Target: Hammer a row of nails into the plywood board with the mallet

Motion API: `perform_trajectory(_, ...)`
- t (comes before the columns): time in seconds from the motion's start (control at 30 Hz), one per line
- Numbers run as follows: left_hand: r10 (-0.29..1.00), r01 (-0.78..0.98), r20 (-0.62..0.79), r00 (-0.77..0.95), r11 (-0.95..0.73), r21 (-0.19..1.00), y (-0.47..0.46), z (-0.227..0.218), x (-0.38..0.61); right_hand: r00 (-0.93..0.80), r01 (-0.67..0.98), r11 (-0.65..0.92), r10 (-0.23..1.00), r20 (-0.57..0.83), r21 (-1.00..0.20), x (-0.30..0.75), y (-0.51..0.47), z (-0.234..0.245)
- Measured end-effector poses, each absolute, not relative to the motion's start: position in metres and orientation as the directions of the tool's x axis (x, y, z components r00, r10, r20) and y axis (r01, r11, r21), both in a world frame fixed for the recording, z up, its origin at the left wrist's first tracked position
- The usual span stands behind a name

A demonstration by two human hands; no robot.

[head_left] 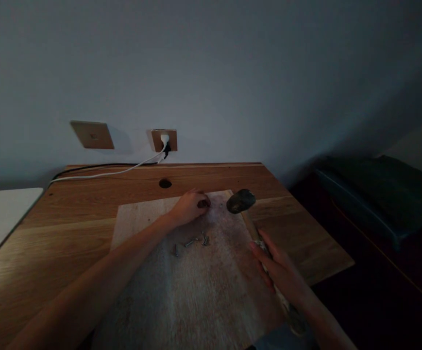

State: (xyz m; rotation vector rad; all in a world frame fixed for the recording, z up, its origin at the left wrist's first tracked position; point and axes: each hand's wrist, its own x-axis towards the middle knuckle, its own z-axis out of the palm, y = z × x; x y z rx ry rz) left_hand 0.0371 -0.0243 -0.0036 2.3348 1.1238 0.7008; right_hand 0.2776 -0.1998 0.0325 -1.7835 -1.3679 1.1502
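Observation:
My right hand (274,260) is wrapped round the wooden handle of a hammer (241,201), its dark metal head raised over the right edge of a pale wooden board (189,301). Near the board's far edge, my left hand (189,206) rests with its fingers curled together; what they pinch, if anything, is too dark to make out. A tiny shiny spot (221,205) shows on the board between the left fingertips and the hammer head. Several loose metal screws (191,241) lie on the board, nearer to me than the left hand.
The board lies on a wooden desk (287,214) against a wall. White and black cables run from a wall socket (164,140) along the desk's back to the left. A round hole (165,183) pierces the desktop. A white panel (3,218) stands left; a dark green object (381,189) is at right.

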Motion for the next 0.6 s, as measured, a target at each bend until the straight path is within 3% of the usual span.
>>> perform_trajectory(0.23, 0.817, 0.580, 0.228, 0.529, -0.545, 0.606, -0.025, -0.001, 0.038, -0.050, 0.509, -0.177, 0.971, -0.234, -0.842, 0.253, -0.191, 0.040)
perform_trajectory(0.6, 0.821, 0.569, 0.215, 0.529, -0.531, 0.627, -0.027, -0.003, 0.038, -0.005, 0.591, -0.180, 0.974, -0.227, -0.786, 0.248, -0.194, 0.036)
